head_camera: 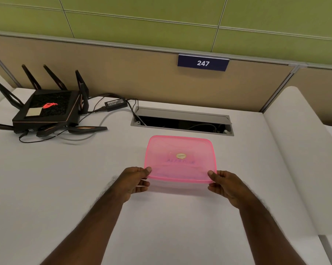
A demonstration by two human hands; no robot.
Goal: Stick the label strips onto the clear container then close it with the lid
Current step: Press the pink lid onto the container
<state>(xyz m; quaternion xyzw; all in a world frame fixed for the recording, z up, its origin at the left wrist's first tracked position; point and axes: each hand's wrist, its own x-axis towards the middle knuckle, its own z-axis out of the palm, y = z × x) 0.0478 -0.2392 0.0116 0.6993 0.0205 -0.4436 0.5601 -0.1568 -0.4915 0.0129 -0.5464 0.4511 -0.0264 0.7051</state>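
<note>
A translucent pink lid (180, 150) lies on top of the clear container (178, 187), whose near wall shows just below the lid's front edge. A small oval sticker sits at the lid's middle, and faint blue writing on label strips shows through it. My left hand (135, 181) grips the near left corner, thumb on the lid and fingers on the container's side. At the near right corner my right hand (223, 183) holds on the same way.
A black router (46, 109) with several antennas stands at the back left, its cables and a power brick (115, 104) trailing across the white desk (65, 178). An open cable hatch (182, 121) lies just behind the container. A beige partition with a "247" sign closes the back.
</note>
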